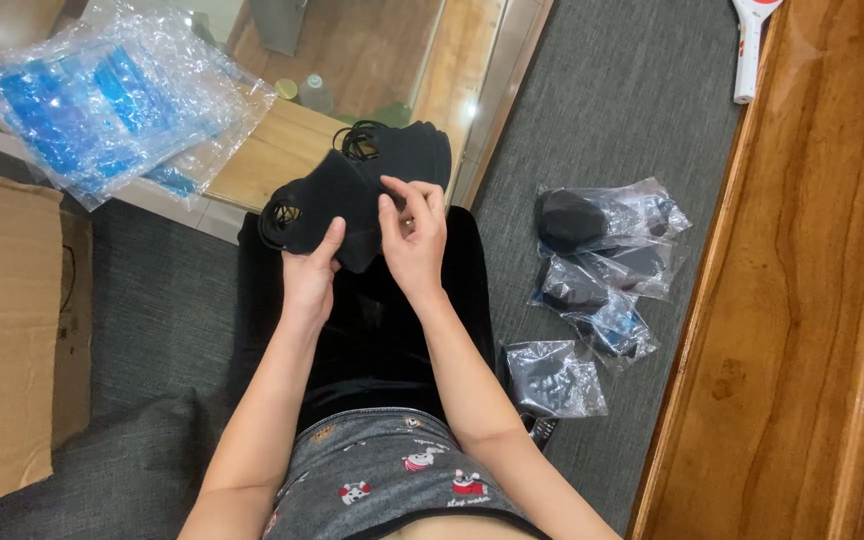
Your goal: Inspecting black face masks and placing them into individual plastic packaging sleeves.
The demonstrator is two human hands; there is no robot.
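1. The left hand (310,268) and right hand (414,235) have their fingers pinched on a stack of black masks (352,190) above the lap.
2. Separating one mask likely needs a light thumb slide, the stack braced.

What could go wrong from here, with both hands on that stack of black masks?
1. The stack of black fabric face masks is held only at its near edge by the left hand and right hand; the far masks might slide off onto the grey carpet.
2. Loose black ear loops hang at the stack's side and may tangle.
3. The pile of empty clear plastic bags overhangs the wooden ledge and could slip.
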